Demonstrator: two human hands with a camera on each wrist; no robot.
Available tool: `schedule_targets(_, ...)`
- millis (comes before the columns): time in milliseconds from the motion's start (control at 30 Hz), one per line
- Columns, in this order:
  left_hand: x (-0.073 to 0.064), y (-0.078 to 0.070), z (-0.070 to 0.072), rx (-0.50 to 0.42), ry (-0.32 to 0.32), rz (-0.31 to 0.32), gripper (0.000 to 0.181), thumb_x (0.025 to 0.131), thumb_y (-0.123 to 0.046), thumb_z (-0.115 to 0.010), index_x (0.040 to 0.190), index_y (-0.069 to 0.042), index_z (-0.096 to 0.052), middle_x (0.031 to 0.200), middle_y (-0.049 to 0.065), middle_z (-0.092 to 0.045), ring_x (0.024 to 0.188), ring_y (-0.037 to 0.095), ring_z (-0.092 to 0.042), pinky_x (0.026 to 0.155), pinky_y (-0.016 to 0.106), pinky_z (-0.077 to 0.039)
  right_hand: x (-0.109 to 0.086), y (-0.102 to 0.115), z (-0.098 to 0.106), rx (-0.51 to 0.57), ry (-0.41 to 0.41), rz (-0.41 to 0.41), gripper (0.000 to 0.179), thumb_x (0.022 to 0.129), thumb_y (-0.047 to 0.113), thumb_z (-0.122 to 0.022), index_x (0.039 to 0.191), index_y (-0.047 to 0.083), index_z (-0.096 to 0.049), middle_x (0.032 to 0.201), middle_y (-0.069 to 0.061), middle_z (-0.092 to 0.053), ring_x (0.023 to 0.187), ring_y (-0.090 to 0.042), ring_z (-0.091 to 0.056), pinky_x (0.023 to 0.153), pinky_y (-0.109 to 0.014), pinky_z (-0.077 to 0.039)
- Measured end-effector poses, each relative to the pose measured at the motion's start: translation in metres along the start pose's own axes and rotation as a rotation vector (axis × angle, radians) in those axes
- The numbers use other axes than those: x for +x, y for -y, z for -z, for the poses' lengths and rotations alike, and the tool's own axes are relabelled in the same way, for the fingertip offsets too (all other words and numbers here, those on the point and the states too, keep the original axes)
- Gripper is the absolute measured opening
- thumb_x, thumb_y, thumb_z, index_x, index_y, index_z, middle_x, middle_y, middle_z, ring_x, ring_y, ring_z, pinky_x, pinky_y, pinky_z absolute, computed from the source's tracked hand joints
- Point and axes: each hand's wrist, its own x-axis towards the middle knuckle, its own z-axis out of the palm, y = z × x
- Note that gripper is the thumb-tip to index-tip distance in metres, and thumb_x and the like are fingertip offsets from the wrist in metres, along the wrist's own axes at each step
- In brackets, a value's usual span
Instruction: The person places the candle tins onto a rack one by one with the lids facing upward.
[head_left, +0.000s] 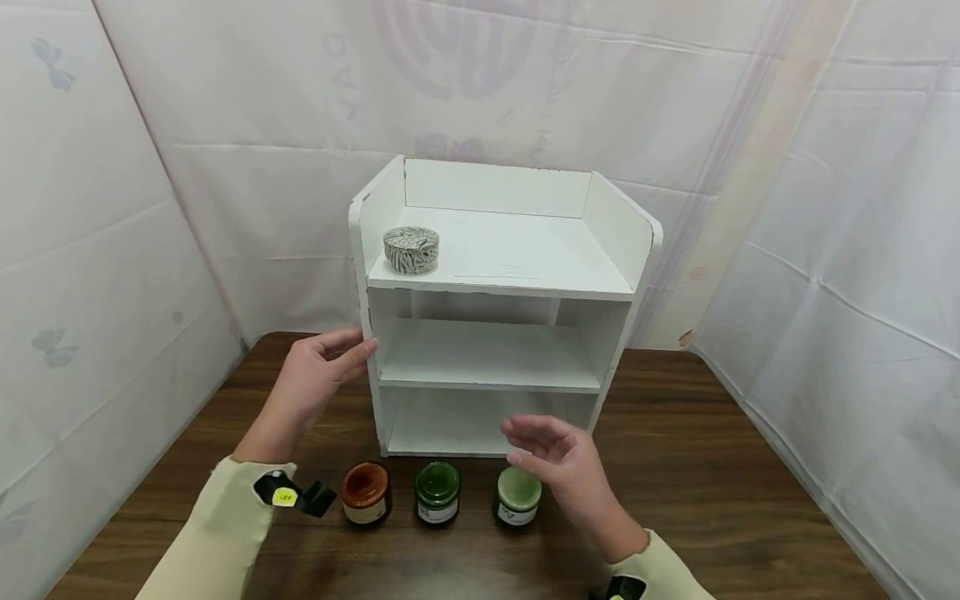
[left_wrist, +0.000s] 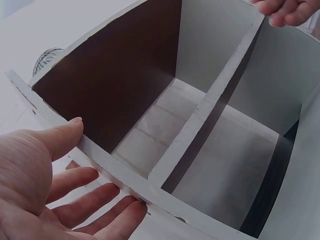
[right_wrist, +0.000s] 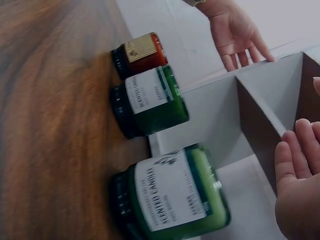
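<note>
A small white shelf unit (head_left: 525, 250) stands on the table. At its left side my left hand (head_left: 311, 375) has its thumb at the front edge and its loosely extended fingers along the outer face. My right hand (head_left: 562, 458) hovers, fingers relaxed and nothing held, in front of the bottom compartment, just above and right of a light green scented candle jar (head_left: 519, 497). Left of that jar stand a dark green candle jar (head_left: 437, 493) and an amber candle jar (head_left: 365, 494), in a row before the shelf. All three labels show in the right wrist view.
A round tin with a grey-white leafy pattern (head_left: 411, 250) sits at the left of the top shelf. The brown wooden table (head_left: 697, 467) extends on both sides of the unit. White sheets (head_left: 285, 192) hang behind and at the sides.
</note>
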Motion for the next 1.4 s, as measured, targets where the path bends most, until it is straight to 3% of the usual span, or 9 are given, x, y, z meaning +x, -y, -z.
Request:
schedule_targets(167, 0.0, 0.0, -0.001, -0.01, 0.005, 0.003, 0.074, 0.098, -0.047, -0.068, 0.153, -0.004, -0.045, 0.158, 0.016, -0.046, 0.111, -0.001, -0.065, 0.102, 0.028, -0.054, -0.005, -0.006, 0.0, -0.011, -0.004, -0.018, 0.048, 0.085, -0.004, -0.078, 0.126, -0.018, -0.058, 0.124, -0.014, -0.072, 0.117, -0.02, -0.069, 0.1, -0.027, -0.058)
schedule_targets(433, -0.001, -0.002, -0.004, -0.054, 0.021, 0.001, 0.07, 0.1, -0.041, -0.067, 0.154, -0.002, -0.044, 0.158, 0.018, -0.045, 0.113, -0.002, -0.064, 0.1, 0.023, -0.054, -0.014, -0.013, 0.003, -0.02, -0.012, -0.085, 0.051, 0.085, -0.002, -0.08, 0.128, -0.015, -0.058, 0.131, -0.021, -0.067, 0.122, -0.017, -0.066, 0.108, -0.033, -0.053)
schedule_targets(633, -0.001, -0.003, -0.005, -0.063, 0.022, 0.003, 0.069, 0.1, -0.04, -0.066, 0.154, -0.002, -0.044, 0.156, 0.02, -0.047, 0.112, -0.003, -0.064, 0.099, 0.022, -0.054, -0.022, -0.02, 0.008, -0.055, -0.01, -0.098, 0.054, 0.084, -0.001, -0.081, 0.13, -0.013, -0.057, 0.136, -0.03, -0.06, 0.123, -0.01, -0.064, 0.109, -0.027, -0.051)
schedule_targets(867, -0.002, -0.003, -0.004, -0.052, 0.019, 0.005, 0.07, 0.1, -0.042, -0.067, 0.153, -0.003, -0.045, 0.157, 0.019, -0.046, 0.11, -0.005, -0.064, 0.098, 0.021, -0.055, -0.029, -0.028, 0.014, -0.129, -0.037, -0.135, 0.058, 0.08, 0.0, -0.084, 0.132, -0.007, -0.059, 0.137, -0.014, -0.062, 0.13, -0.015, -0.06, 0.112, -0.023, -0.047)
schedule_targets(1000, -0.002, -0.002, -0.002, -0.055, 0.019, 0.003, 0.07, 0.1, -0.043, -0.066, 0.154, -0.003, -0.044, 0.157, 0.019, -0.045, 0.108, -0.007, -0.063, 0.099, 0.023, -0.054, -0.031, -0.033, 0.017, -0.142, -0.022, -0.13, 0.06, 0.079, 0.0, -0.086, 0.132, -0.008, -0.058, 0.14, -0.024, -0.058, 0.133, -0.022, -0.058, 0.113, -0.022, -0.046)
schedule_targets(1133, -0.001, -0.001, -0.002, -0.058, 0.02, 0.004, 0.072, 0.099, -0.043, -0.067, 0.154, -0.002, -0.044, 0.158, 0.019, -0.045, 0.108, -0.007, -0.063, 0.097, 0.02, -0.055, -0.033, -0.038, 0.019, -0.126, -0.007, -0.139, 0.062, 0.078, 0.0, -0.086, 0.132, -0.009, -0.057, 0.141, -0.033, -0.053, 0.132, -0.02, -0.059, 0.11, -0.018, -0.047)
schedule_targets(1400, 0.0, 0.0, -0.002, -0.047, 0.015, -0.003, 0.071, 0.1, -0.043, -0.066, 0.153, -0.002, -0.045, 0.156, 0.019, -0.047, 0.107, -0.008, -0.063, 0.101, 0.025, -0.054, -0.036, -0.044, 0.024, -0.093, 0.024, -0.208, 0.069, 0.078, 0.002, -0.087, 0.137, -0.007, -0.054, 0.142, -0.03, -0.053, 0.124, -0.009, -0.06, 0.106, -0.017, -0.049)
